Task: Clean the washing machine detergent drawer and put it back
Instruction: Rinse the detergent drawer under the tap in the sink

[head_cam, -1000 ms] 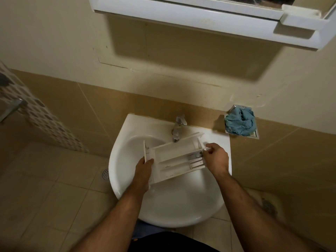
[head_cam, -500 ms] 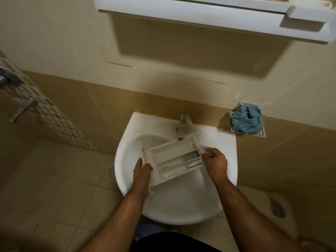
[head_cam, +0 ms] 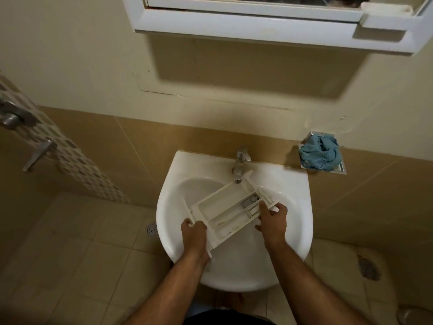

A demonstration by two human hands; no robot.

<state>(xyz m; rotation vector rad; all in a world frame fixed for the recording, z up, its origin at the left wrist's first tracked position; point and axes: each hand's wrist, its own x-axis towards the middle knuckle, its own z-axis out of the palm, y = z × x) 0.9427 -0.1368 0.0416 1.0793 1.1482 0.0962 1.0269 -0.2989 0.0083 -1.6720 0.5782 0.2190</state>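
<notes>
drawer (head_cam: 228, 211) has tilted under tap (head_cam: 240, 164), each hand's grip clamping one end.

Mirror cabinet (head_cam: 269, 26) cut off at top edge, drawer (head_cam: 225, 214) corner hidden under left hand (head_cam: 194, 238), forearms cropped below

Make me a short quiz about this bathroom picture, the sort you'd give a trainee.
1. True or false: both hands grip the detergent drawer over the sink.
2. Which end of the drawer lies nearest the tap: the one by the left hand or the one by the right hand?
3. Multiple choice: the blue cloth is A) in the sink, B) bunched in a metal wall holder to the right of the tap, C) on the floor.

Key
1. True: one hand grips each end.
2. The end by the right hand.
3. B.
</notes>
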